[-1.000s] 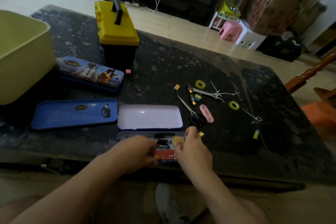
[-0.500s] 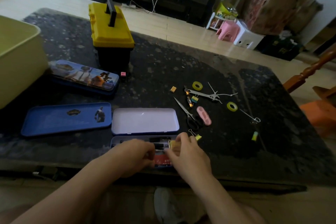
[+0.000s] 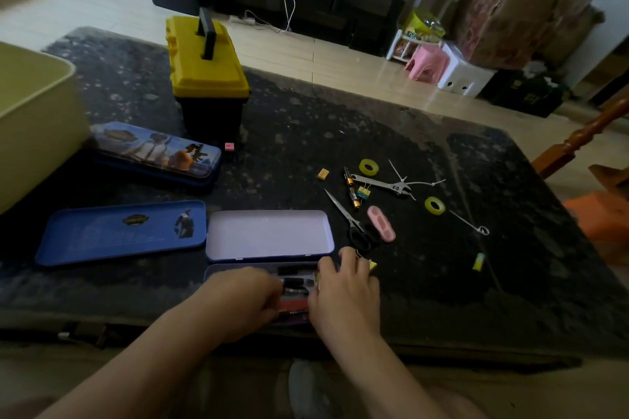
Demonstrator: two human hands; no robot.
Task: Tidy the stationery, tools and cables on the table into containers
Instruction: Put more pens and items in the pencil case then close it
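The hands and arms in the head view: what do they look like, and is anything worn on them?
Two bare human hands, the left hand and the right hand, on bare forearms that enter from the bottom edge. No sleeve, glove, watch, bracelet or ring shows in the picture. The light is dim, so small marks cannot be told.
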